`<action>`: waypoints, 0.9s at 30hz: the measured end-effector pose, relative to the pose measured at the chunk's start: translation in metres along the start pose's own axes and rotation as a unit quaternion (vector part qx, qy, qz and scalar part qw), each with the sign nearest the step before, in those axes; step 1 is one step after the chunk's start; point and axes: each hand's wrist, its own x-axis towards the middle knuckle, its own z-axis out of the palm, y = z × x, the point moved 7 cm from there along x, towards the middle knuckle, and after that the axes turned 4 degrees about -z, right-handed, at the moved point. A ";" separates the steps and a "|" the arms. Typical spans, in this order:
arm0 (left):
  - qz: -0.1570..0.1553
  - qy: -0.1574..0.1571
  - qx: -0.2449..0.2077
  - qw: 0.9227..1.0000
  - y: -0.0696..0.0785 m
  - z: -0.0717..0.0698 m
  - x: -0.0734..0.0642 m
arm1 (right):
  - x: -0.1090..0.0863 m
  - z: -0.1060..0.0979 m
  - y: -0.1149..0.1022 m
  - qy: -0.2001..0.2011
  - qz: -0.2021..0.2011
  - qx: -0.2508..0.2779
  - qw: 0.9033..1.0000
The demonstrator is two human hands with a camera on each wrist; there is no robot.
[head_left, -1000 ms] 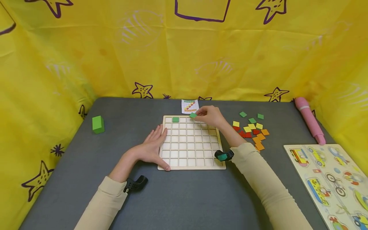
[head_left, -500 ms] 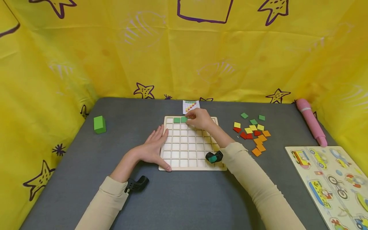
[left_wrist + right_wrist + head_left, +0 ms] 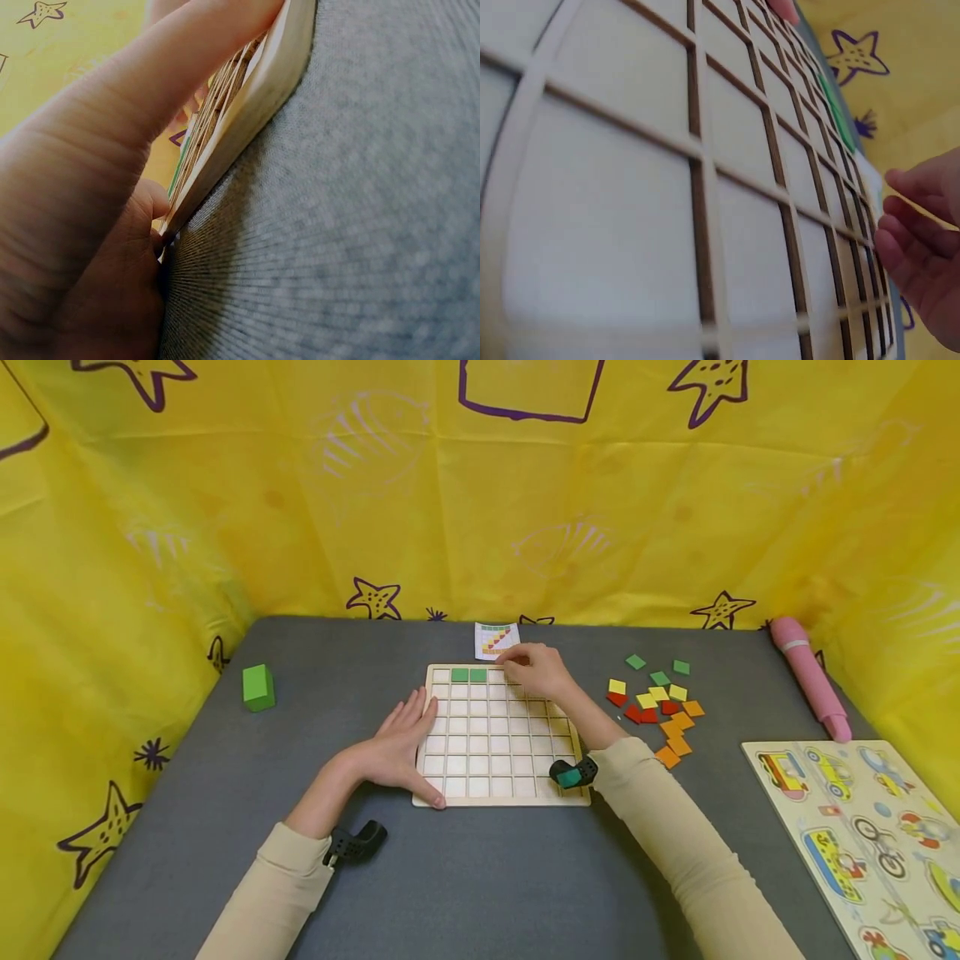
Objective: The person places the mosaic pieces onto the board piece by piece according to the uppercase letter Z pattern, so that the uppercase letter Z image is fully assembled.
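A wooden grid board (image 3: pixel 501 802) with pale square cells lies in the middle of the table. Two green square tiles (image 3: pixel 468 676) sit side by side in its far row, towards the left. My left hand (image 3: pixel 397 745) rests along the board's left edge, fingers spread and thumb at the near-left corner; the left wrist view shows the thumb (image 3: pixel 187 60) on the rim. My right hand (image 3: pixel 538 671) is over the far row, to the right of the tiles. In the right wrist view its fingers (image 3: pixel 904 244) are loosely bent with nothing between them.
Behind the board lies a small pattern card (image 3: pixel 487 635). Loose green (image 3: pixel 659 678), yellow, red and orange tiles (image 3: pixel 678 745) are scattered to its right. A green block (image 3: pixel 258 687) stands left; a pink microphone-like object (image 3: pixel 810 677) and picture puzzle board (image 3: pixel 847 793) lie right.
My right hand has brought a green tile to the far row, set it beside the first one and let it go. It then drew back slightly right. My left hand stayed put.
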 end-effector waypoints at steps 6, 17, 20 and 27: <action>0.003 0.001 -0.003 1.000 0.002 0.000 -0.001 | -0.012 -0.046 0.037 0.074 0.035 -0.028 0.996; 0.002 0.006 0.001 1.000 0.001 0.000 0.000 | -0.057 -0.125 0.108 0.104 0.149 -0.142 0.973; 0.003 0.009 -0.001 1.000 0.001 0.000 0.000 | -0.065 -0.131 0.117 0.088 0.180 -0.152 0.968; 0.006 0.010 -0.001 1.000 0.002 0.000 0.001 | -0.069 -0.129 0.125 0.071 0.176 -0.134 0.973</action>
